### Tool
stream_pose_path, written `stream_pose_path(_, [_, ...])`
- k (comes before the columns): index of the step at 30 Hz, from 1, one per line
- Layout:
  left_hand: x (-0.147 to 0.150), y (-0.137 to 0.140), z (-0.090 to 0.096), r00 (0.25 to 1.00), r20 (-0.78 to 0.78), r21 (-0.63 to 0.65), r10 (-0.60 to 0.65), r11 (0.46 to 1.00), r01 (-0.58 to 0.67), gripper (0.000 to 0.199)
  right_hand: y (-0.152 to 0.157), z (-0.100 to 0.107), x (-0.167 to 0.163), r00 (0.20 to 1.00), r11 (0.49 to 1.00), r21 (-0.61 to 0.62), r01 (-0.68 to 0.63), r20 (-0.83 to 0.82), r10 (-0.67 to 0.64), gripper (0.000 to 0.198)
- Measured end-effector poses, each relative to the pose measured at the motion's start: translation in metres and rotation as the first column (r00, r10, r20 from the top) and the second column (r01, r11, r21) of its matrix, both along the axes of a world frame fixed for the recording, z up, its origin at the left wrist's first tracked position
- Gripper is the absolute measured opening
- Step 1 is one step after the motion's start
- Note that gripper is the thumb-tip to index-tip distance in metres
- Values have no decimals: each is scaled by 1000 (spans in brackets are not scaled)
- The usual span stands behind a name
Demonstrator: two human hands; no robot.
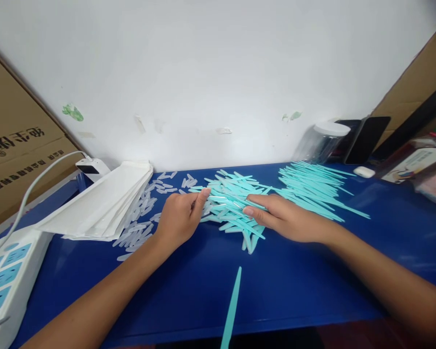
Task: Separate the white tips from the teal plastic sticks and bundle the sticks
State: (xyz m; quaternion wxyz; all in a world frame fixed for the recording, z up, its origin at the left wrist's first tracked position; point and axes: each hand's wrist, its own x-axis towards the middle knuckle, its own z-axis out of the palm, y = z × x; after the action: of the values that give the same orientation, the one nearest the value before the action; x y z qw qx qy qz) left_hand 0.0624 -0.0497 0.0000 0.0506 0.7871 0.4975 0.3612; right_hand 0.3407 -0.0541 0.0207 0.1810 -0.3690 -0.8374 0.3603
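Observation:
Above a heap of turquoise tapered plastic sticks (pixel 236 220), a turquoise stick (pixel 232 198) spans both my hands. My left hand (pixel 181 213) is closed, thumb against the curled fingers at the stick's left end; whether it also holds a small clear cover is hidden. With thumb and fingers, my right hand (pixel 287 215) pinches the right end. Many sticks in the heap seem to have clear covers on. To the right lies a second pile of turquoise sticks (pixel 312 189). Small clear plastic covers (pixel 138 232) are scattered left of my left hand. One single stick (pixel 232 305) points over the table's front edge.
White paper-like sleeves (pixel 101 203) lie at left, near a white device (pixel 92 167) with a cable and a power strip (pixel 10 286). A lidded clear jar (pixel 325 140), a dark phone (pixel 366 140) and a bottle (pixel 417 157) stand back right on the blue table (pixel 294 291).

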Motion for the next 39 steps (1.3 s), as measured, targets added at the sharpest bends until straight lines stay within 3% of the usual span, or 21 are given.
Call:
stream_pose_path(7, [-2,-2,0,1000,-15,25,0,1000,1,58,-2,0,-1,999,999,-12,-41,28,41,42])
stream_pose_path(12, [3,-7,-2,973,217,-66,75,996,-63,70,-4,-1,-4,999,999,-13,-52,6,52,45])
stream_pose_path(15, [9,-10,-4,903,405,-171,141,982,-77,70,-7,-2,-7,999,999,-22,-43,-12,43,45])
stream_pose_path(20, [20,-14,-6,716,660,-295,228,955,-33,68,-12,-6,-15,999,999,-13,-33,-27,32,44])
stream_pose_path(24, [25,-17,-8,596,751,-358,283,934,8,68,-17,-6,-22,999,1000,-26,-9,-35,8,42])
stream_pose_path(27, [28,-20,-11,547,784,-376,292,926,44,67,-21,-6,-26,998,999,-36,0,-55,-2,40])
stream_pose_path(35, [25,-14,-12,598,750,-367,283,930,19,65,-18,-10,-24,999,999,-38,35,-33,-37,39])
stream_pose_path(39, [20,-11,-7,654,707,-315,271,948,-51,69,-13,-8,-17,998,998,1,62,5,-62,39])
